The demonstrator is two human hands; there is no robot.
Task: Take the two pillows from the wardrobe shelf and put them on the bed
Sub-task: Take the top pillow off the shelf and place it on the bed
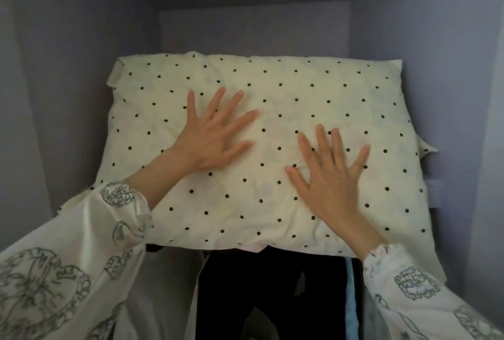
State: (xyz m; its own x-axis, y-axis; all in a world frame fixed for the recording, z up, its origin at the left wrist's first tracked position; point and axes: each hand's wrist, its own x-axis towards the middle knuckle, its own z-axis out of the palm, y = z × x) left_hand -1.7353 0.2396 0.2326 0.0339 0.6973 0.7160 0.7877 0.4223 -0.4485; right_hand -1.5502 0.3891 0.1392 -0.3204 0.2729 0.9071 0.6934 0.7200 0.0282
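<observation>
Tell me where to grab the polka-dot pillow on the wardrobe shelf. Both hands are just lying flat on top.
Probably the two short ends. The pillow lies flat and wide, nearly filling the shelf, and the left hand and right hand only rest open on it. Slide each hand outward and curl fingers under its end near the overhanging front edge, coming from the front, then draw it toward you.

Up in the wardrobe, the shelf (436, 195) (lilac walls all round) shows only a sliver at the right, and the dotted pillow (272, 89) lies flat, filling it almost side to side.
</observation>
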